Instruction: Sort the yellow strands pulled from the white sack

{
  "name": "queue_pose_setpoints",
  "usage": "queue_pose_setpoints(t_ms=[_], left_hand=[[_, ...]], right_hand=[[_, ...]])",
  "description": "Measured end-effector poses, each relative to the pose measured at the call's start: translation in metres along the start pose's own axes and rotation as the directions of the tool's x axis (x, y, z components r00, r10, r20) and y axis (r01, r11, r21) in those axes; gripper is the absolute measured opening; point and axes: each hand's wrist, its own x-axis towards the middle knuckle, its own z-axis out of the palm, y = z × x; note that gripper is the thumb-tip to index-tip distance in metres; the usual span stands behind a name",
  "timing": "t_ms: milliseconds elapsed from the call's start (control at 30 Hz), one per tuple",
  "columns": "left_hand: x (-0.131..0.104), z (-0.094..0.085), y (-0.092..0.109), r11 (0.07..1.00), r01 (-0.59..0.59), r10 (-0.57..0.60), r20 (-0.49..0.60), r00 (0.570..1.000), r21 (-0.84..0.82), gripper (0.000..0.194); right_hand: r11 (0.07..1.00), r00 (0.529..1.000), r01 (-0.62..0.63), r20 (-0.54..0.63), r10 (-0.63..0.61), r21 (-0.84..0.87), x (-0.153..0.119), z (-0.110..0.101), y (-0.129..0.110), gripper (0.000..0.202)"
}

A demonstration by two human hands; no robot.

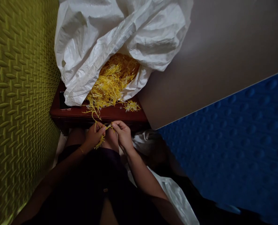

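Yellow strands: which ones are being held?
The few strands pinched by the left hand and right hand; the heap spills from the white sack, the small clump lies on the dark red surface, both unheld.

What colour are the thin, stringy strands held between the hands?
The thin strands are mainly yellow; best seen in the head view.

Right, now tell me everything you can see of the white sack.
The white sack looks like thin, slightly shiny plastic, heavily creased. It lies slumped on the dark red surface, its upper part running out of the picture. Its mouth gapes toward the person, one long edge folded slantwise above the opening; yellow strands fill the mouth and spill over its lip. The lower left corner partly covers a dark flat object. Whether it touches the brown panel cannot be told.
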Motion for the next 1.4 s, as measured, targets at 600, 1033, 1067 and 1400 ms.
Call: queue_pose_setpoints(t_ms=[600,1033,1067,1400], left_hand=[[-0.005,-0.001,0.012,0.981,0.082,-0.082,0.012,0.997,-0.178,0.023],[-0.006,-0.006,0.011,0.976,0.15,-0.143,0.055,0.988,-0.157,0.023],[-0.006,-0.006,0.012,0.979,0.153,-0.146,0.062,0.987,-0.134,0.023],[-0.005,-0.004,0.01,0.989,0.143,-0.145,0.1,0.984,0.036,0.021]], right_hand=[[0.932,0.964,0.264,0.047,-0.261,-0.249,0.0,-0.009,-0.011,0.019],[0.443,0.78,0.617,0.434,-0.451,-0.65,-0.004,-0.006,-0.025,0.012],[0.465,0.794,0.602,0.42,-0.44,-0.649,-0.004,-0.006,-0.025,0.012],[0.761,0.904,0.414,0.32,-0.282,-0.499,-0.007,-0.006,-0.023,0.017]])
